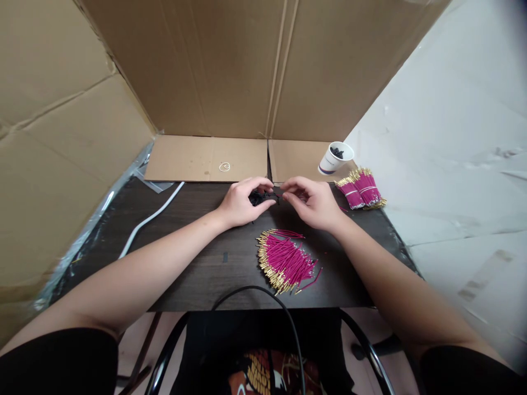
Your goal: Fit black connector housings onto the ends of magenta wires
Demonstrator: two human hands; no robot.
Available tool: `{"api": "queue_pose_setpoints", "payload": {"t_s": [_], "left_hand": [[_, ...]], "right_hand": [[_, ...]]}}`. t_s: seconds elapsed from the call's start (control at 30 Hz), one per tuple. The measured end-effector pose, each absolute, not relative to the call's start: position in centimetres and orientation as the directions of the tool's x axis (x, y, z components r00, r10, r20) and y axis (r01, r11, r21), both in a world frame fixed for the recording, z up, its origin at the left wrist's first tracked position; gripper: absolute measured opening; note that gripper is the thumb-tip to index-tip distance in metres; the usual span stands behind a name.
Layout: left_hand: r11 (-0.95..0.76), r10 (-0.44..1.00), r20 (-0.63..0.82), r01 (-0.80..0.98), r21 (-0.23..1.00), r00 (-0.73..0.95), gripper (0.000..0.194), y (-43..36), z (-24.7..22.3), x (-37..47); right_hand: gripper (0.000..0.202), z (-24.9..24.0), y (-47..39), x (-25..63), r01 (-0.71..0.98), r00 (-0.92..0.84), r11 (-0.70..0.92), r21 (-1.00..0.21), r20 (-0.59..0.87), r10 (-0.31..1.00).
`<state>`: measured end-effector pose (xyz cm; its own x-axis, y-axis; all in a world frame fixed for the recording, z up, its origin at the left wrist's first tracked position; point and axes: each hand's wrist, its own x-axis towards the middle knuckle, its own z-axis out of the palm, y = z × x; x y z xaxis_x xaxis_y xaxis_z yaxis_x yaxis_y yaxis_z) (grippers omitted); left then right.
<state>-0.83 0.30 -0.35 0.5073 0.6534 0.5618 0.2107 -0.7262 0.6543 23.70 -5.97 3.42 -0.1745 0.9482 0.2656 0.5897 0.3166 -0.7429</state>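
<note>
My left hand (246, 202) curves around a cluster of small black pieces (259, 197), its thumb and fingertips close about them. Facing it, my right hand (312, 202) has thumb and forefinger in a pinch, and a thin reddish bit like a wire shows at the fingertips. The fingertips of both hands nearly meet. Nearer to me on the dark table lies a fanned pile of magenta wires (288, 258) with gold-coloured ends, pointing mostly left and down. A few wires lie loose at the pile's edges.
Bundled magenta wires (360, 189) lie at the back right, beside a white paper cup (331, 159) holding black pieces. Cardboard walls (214, 66) stand behind and left. A white cable (150, 219) crosses the table's left side. A black cable (288, 312) hangs at the front edge.
</note>
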Motion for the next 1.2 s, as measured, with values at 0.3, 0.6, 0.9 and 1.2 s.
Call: {"api": "queue_pose_setpoints", "payload": {"t_s": [0.3, 0.6, 0.9, 1.2], "left_hand": [[-0.714, 0.693, 0.53, 0.366, 0.596, 0.489, 0.023, 1.0, -0.4, -0.9], [-0.706, 0.699, 0.497, 0.386, 0.594, 0.514, 0.02, 1.2, -0.6, -1.0], [-0.691, 0.709, 0.463, 0.392, 0.607, 0.532, 0.019, 1.4, -0.8, -1.0], [-0.692, 0.707, 0.456, 0.397, 0.603, 0.541, 0.018, 1.4, -0.7, -1.0]], "right_hand": [[0.037, 4.9, -4.5, 28.8, 0.848, 0.037, 0.137, -0.513, 0.315, 0.948], [0.031, 5.9, -4.3, 30.1, 0.972, 0.112, -0.113, -0.206, -0.016, 0.994], [0.036, 6.4, -4.5, 29.9, 0.952, 0.032, -0.104, -0.286, -0.246, 0.969], [0.033, 7.8, -5.0, 31.6, 0.952, -0.068, -0.094, -0.292, -0.501, 0.863]]}}
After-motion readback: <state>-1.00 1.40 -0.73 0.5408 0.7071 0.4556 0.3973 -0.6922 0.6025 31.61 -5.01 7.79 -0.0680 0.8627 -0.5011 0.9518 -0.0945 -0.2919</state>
